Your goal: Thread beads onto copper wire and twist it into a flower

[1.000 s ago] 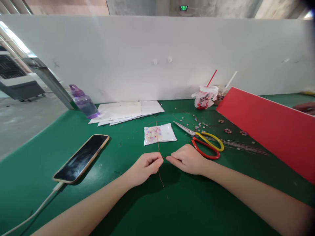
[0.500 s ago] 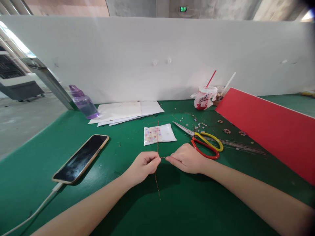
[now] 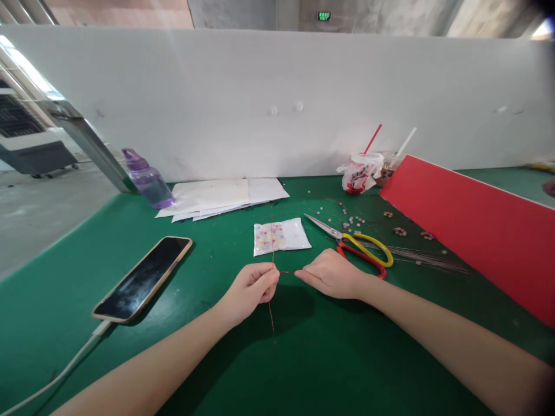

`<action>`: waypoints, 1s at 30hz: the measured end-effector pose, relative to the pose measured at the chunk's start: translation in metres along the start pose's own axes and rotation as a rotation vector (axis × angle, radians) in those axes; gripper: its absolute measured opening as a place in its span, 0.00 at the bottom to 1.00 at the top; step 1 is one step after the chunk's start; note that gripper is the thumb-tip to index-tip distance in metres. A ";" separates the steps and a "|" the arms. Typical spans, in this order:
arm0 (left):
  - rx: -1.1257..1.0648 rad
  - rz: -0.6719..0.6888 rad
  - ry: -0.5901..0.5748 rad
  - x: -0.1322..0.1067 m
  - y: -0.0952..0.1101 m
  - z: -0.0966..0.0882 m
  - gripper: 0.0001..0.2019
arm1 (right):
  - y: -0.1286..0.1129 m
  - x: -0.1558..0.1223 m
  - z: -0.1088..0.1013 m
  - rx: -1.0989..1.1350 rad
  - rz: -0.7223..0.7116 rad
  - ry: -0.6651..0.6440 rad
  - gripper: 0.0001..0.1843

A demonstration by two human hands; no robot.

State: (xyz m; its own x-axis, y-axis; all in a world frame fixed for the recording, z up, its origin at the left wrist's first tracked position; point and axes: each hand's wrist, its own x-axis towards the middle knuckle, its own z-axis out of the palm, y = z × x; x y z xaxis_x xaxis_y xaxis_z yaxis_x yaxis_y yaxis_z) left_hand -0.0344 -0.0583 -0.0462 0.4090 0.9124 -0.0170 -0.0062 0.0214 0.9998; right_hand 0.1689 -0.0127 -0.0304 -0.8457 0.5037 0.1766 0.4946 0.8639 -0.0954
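Observation:
My left hand (image 3: 255, 288) is closed, pinching a thin copper-coloured wire (image 3: 271, 315) between thumb and forefinger. One length of it runs up and down past the fingertips, and another stretches sideways to my right hand (image 3: 329, 274). That hand is closed too, with thumb and finger pressed on the wire's right end. Just beyond the hands lies a clear-and-white packet (image 3: 281, 236) of small coloured beads. Scissors (image 3: 336, 233) with one yellow and one red handle rest behind my right hand, which partly hides the red loop.
Loose beads (image 3: 356, 222), several beaded rings (image 3: 399, 231) and a bundle of thin wires (image 3: 429, 258) lie to the right, beside a red board (image 3: 472, 231). Papers (image 3: 217, 196), a purple bottle (image 3: 150, 182) and a wrapped cup (image 3: 361, 173) stand behind. A phone (image 3: 143, 280) on a cable lies left.
My hands have drawn slightly apart, so a longer stretch of wire shows between them. The left hand has shifted a little left and the upright wire has moved with it.

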 end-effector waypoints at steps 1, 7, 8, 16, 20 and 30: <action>-0.011 0.001 0.007 0.000 -0.001 0.000 0.16 | 0.001 -0.001 0.001 -0.011 -0.004 0.002 0.27; 0.018 0.005 0.035 0.002 -0.002 0.002 0.17 | 0.006 -0.005 0.010 -0.150 0.024 0.118 0.25; 0.041 0.008 0.044 0.003 -0.001 0.002 0.17 | 0.005 -0.005 0.011 -0.179 0.042 0.148 0.24; 0.209 0.021 0.071 0.003 0.003 0.003 0.16 | -0.010 0.000 0.004 -0.344 0.094 0.311 0.14; 0.306 0.008 0.025 0.001 0.005 0.006 0.16 | -0.024 0.001 0.008 -0.382 0.139 0.297 0.17; 0.402 -0.015 -0.130 0.002 0.009 0.009 0.17 | -0.044 -0.003 0.011 -0.124 0.185 0.118 0.11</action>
State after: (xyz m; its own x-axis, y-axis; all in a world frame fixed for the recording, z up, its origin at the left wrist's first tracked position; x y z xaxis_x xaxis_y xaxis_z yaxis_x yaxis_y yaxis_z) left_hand -0.0256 -0.0602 -0.0366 0.5186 0.8532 -0.0552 0.3468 -0.1509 0.9257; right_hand 0.1477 -0.0520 -0.0378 -0.7123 0.6429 0.2816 0.6661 0.7456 -0.0172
